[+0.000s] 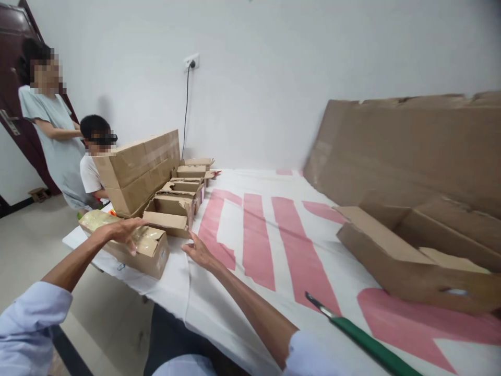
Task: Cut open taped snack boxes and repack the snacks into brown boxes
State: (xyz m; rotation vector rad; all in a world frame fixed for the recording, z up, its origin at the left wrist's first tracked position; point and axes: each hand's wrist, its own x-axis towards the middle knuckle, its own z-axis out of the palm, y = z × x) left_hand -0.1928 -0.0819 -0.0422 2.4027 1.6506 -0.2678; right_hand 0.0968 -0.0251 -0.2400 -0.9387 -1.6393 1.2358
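A long closed cardboard box [136, 259] with shiny clear tape on top lies at the near left edge of the table. My left hand [126, 232] rests over its top, fingers spread. My right hand [199, 251] hangs just right of that box, its fingers apart and holding nothing. Close to its fingertips is the corner of an open cardboard box [168, 222], the nearest in a row of open boxes reaching back toward the wall. I cannot tell whether the right fingertips touch that corner.
Taped boxes stand in a stacked wall [146, 167] at left. A green-handled bladed tool [364, 337] lies front right. An open carton [391, 261] and a large cardboard sheet [407, 151] are at right. Two people [52, 122] are beyond the table. A cord [186, 109] hangs from a socket.
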